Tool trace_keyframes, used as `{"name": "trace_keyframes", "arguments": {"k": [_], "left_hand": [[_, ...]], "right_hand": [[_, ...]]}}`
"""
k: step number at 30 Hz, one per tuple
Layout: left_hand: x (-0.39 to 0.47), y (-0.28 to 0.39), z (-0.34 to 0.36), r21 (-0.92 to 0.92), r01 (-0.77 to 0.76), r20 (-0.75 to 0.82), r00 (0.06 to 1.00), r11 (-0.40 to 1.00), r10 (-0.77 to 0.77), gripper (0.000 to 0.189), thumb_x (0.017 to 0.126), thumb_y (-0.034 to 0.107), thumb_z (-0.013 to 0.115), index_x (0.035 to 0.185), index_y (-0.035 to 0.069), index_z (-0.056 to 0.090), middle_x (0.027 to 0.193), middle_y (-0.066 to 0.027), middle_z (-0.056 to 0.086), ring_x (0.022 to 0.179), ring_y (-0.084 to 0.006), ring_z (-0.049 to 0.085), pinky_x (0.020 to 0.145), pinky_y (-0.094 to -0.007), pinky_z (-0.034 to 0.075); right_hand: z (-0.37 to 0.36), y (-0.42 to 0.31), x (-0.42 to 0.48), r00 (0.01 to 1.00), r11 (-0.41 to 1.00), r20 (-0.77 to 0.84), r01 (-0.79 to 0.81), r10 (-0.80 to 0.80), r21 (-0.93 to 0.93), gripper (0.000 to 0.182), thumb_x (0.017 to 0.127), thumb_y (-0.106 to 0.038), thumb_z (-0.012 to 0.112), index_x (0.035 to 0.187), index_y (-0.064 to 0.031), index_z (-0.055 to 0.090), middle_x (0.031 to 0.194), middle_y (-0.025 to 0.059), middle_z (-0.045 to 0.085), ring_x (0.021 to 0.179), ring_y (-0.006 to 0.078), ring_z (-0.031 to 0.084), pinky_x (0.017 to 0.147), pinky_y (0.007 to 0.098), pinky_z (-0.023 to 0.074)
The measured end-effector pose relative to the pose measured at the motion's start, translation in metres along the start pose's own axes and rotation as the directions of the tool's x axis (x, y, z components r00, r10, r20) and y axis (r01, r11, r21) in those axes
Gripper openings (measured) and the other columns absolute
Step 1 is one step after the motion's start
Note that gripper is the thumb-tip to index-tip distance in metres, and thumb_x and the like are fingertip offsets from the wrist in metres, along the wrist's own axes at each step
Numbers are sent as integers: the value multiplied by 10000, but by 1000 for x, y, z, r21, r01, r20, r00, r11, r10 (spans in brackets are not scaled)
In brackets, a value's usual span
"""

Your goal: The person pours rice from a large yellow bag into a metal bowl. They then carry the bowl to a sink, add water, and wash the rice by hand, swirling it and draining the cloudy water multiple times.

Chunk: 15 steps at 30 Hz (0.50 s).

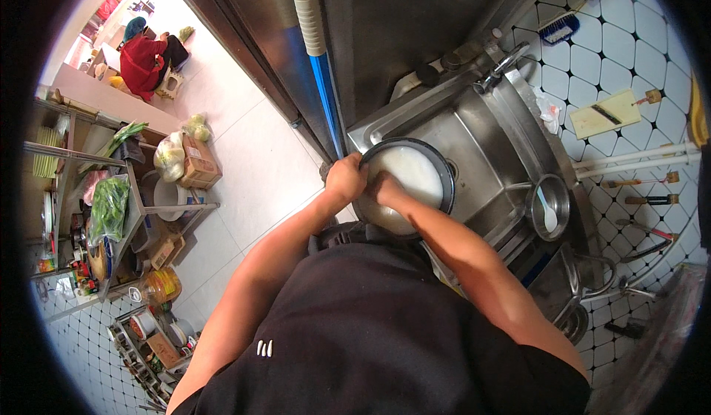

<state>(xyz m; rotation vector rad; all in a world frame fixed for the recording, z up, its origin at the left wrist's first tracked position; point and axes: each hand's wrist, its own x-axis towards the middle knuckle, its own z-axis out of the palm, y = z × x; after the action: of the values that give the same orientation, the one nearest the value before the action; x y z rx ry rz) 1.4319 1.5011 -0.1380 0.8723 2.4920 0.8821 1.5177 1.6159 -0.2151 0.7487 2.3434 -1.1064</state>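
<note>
A round dark-rimmed pot point(449, 184) holds cloudy white liquid point(414, 173) and sits at the near left corner of the stainless steel sink point(466, 131). My left hand point(347, 179) grips the pot's left rim. Inside the pot, my right hand point(387, 190) reaches down into the liquid; its fingers are hidden, so whether they hold anything cannot be seen. Right of the sink basin rests a metal bowl point(532, 192) with a pale spoon point(547, 212) in it. The faucet point(502, 67) is at the sink's far side.
A blue pole with a beige grip point(308, 20) stands just beyond my left hand. Shelving point(133, 192) with bagged vegetables and a cardboard box point(200, 162) line the left. A person in red point(141, 62) sits low at the far left. Utensils and a slicer point(605, 115) hang on the tiled wall.
</note>
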Motion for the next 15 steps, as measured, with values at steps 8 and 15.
{"name": "trace_keyframes", "arguments": {"k": [8,15], "left_hand": [[-1,8,-3,8,58,47,997,998,-58,220,849,230,569,889,16,600,885,-256,638,884,-430,609,787,-490,481],[-5,5,-1,-59,92,4,996,994,-92,216,839,213,578,855,-2,565,879,-274,610,893,-451,580,772,-502,458]], "right_hand": [[-30,18,-11,999,829,0,-37,45,-558,397,770,-286,588,1070,-38,670,1128,186,643,1047,306,633,857,428,510],[-60,3,-41,966,711,136,-63,219,-700,418,785,-283,537,1093,-36,674,1158,173,641,1069,339,620,847,460,496]]}}
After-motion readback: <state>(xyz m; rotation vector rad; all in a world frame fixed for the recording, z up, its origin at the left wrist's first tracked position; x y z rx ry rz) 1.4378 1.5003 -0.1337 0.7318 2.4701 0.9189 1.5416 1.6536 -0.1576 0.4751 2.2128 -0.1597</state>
